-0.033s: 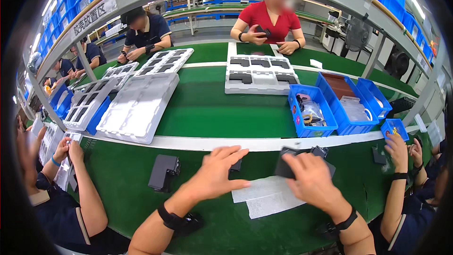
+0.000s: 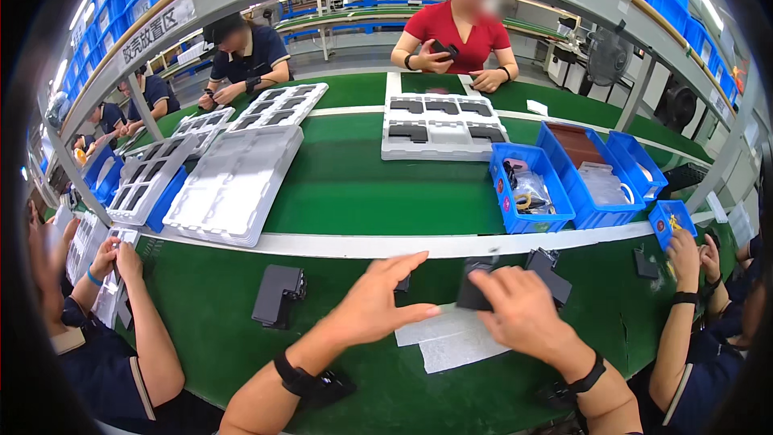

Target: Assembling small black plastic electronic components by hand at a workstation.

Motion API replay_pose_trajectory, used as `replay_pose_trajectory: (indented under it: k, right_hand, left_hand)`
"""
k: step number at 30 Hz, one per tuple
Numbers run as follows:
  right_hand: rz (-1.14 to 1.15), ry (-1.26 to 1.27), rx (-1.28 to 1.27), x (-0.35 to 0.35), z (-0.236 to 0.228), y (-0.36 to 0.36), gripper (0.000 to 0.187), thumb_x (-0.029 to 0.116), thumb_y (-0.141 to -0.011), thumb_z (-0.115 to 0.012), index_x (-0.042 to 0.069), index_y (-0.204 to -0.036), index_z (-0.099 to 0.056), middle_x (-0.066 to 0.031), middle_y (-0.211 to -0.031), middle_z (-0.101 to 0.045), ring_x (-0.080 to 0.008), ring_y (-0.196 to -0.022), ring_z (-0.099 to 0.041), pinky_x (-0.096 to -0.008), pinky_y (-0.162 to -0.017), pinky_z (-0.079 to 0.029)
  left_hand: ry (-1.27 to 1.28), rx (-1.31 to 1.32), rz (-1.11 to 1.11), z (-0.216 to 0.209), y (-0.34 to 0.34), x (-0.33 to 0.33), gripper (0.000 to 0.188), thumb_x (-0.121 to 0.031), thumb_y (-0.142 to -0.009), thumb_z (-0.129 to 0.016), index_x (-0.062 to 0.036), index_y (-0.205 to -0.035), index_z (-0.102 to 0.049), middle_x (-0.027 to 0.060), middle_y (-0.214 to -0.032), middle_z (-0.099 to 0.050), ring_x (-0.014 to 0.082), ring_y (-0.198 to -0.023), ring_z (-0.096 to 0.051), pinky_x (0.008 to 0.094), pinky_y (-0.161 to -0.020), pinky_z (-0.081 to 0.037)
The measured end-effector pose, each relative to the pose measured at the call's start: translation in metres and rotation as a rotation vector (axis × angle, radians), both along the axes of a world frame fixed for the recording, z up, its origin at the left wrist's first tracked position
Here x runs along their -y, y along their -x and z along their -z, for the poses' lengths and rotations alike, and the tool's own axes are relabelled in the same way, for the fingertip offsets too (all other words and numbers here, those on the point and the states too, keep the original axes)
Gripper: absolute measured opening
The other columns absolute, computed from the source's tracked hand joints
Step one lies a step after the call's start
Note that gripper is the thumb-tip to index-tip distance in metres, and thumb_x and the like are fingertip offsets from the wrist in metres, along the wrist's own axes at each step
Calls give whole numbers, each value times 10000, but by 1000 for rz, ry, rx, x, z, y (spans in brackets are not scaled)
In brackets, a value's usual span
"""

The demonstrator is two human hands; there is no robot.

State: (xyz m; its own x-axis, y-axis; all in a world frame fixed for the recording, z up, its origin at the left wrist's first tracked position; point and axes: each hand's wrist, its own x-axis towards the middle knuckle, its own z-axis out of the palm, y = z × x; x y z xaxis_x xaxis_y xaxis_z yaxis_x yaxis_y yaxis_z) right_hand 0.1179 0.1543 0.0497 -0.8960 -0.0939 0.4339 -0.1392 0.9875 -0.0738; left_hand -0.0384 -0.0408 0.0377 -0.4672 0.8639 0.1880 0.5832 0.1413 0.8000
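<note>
In my right hand (image 2: 527,310) is a flat black plastic part (image 2: 473,288), pinched between thumb and fingers above the green mat; the fingers hide some of it. To its left my left hand (image 2: 382,304) hovers open, thumb and fingers apart, holding nothing. Under and between the hands lies a white wipe-like sheet (image 2: 459,348). An L-shaped black plastic housing (image 2: 278,294) rests left of my left hand. Just beyond my right hand is another black housing (image 2: 554,276), partly hidden. A small dark piece (image 2: 403,283) shows behind my left fingers.
Past the white rail (image 2: 354,246) stand blue bins (image 2: 535,224) at right and stacked white trays (image 2: 233,185) at left. A tray of black parts (image 2: 443,149) sits farther off. Co-workers' arms (image 2: 153,338) flank both sides; a person in red (image 2: 455,36) works opposite.
My right hand has shifted slightly left with the black part, bringing it nearer my left hand. My left hand has turned a little, its fingers still apart.
</note>
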Motion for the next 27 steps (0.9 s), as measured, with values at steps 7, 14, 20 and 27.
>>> replay_pose_trajectory:
  k: [7, 14, 20, 27]
  right_hand:
    - [-180, 149, 30, 11, 21, 6, 503, 59, -631, -689, 55, -1118, -563, -68, -921, -552, -247, -813, -567, -366, -678, -457]
    - [-205, 248, -31, 6, 28, 9, 373, 47, -632, -728, 66, -977, -586, -60, -889, -565, -240, -796, -580, -354, -661, -463]
    - [-199, 253, -52, 5, 32, 10, 297, 41, -640, -727, 60, -902, -589, -50, -854, -563, -232, -774, -579, -351, -639, -455]
    - [-150, 157, -193, 11, 9, 5, 292, 52, -643, -732, 51, -910, -616, -72, -928, -584, -260, -820, -573, -396, -715, -454]
  left_hand:
    - [-129, 830, 17, 28, -26, -22, 411, -155, -905, -631, -16, -1264, -487, 53, -1072, -624, 90, -923, -602, 243, -724, -514]
    - [-169, 819, -116, 33, -26, -24, 219, -127, -908, -613, -14, -1092, -574, 43, -987, -642, 74, -851, -612, 219, -678, -528]
    - [-170, 714, -98, 34, -27, -24, 218, -109, -899, -611, -16, -1094, -578, 44, -979, -648, 73, -843, -613, 220, -668, -519]
    - [-136, 697, -145, 31, -31, -24, 232, -112, -898, -607, -40, -1117, -578, 38, -974, -657, 71, -836, -616, 231, -652, -521]
